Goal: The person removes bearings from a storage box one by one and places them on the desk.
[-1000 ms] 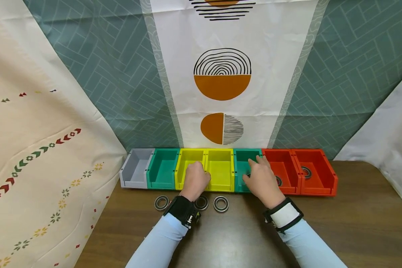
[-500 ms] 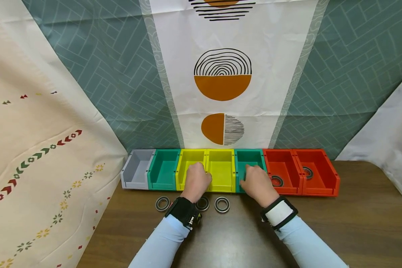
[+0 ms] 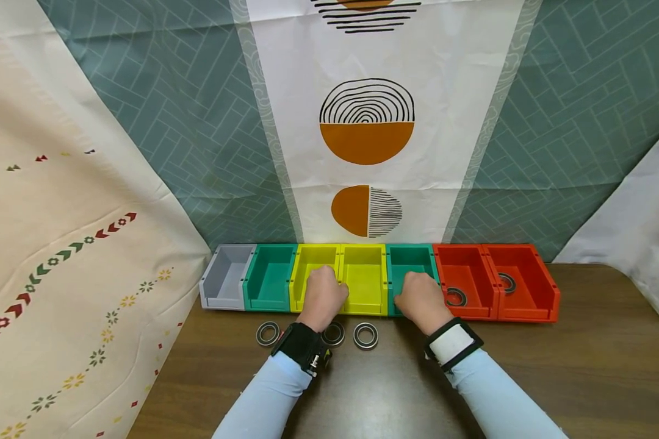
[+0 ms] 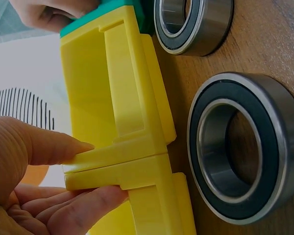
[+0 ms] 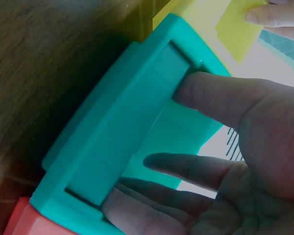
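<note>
Work with seven joined bins on a brown desk. Nearest, two pale blue sleeves reach forward, the left wrist in a black band, the right in a white-and-black band. Ahead, three ring bearings lie in a row before the bins: a left bearing, a middle bearing, partly hidden by the left wrist, and a right bearing. The left hand pinches the adjoining walls of the left yellow bin and right yellow bin, thumb in one, fingers in the other. The right hand has released, spread fingers inside the right green bin, next to the right yellow bin; whether they press its walls cannot be told. To the right, two red bins each contain one bearing; to the left stand a left green bin and a grey bin. Behind hangs a patterned cloth with orange-and-black discs.
</note>
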`<state>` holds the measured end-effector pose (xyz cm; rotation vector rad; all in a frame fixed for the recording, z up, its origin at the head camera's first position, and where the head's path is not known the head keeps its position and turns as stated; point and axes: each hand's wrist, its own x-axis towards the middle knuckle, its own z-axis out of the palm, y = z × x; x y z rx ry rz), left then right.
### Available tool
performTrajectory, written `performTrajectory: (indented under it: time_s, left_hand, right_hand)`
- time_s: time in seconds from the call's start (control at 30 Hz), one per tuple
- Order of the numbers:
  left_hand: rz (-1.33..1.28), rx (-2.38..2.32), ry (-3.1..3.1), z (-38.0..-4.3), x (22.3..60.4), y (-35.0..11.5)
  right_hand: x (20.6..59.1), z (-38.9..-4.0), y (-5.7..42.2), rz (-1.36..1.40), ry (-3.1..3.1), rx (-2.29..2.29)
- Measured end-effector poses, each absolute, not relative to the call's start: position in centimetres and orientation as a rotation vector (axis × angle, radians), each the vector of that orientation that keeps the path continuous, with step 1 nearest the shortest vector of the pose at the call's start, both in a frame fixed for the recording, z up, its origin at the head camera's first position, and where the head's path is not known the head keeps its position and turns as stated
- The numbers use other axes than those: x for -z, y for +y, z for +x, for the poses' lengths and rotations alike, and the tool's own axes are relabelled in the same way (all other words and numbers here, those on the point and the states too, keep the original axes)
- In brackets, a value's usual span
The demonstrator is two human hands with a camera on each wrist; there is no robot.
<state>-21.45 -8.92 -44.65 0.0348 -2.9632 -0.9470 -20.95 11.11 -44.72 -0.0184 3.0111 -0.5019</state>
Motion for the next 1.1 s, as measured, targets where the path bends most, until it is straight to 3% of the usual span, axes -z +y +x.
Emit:
performTrajectory:
  time_s: [1.1]
  left_hand:
    - [0.008,0.873,-2.913,-21.4,45.2,-8.8]
  right_hand:
    - [46.6,-22.5,10.9,0.032,3.025,0.548]
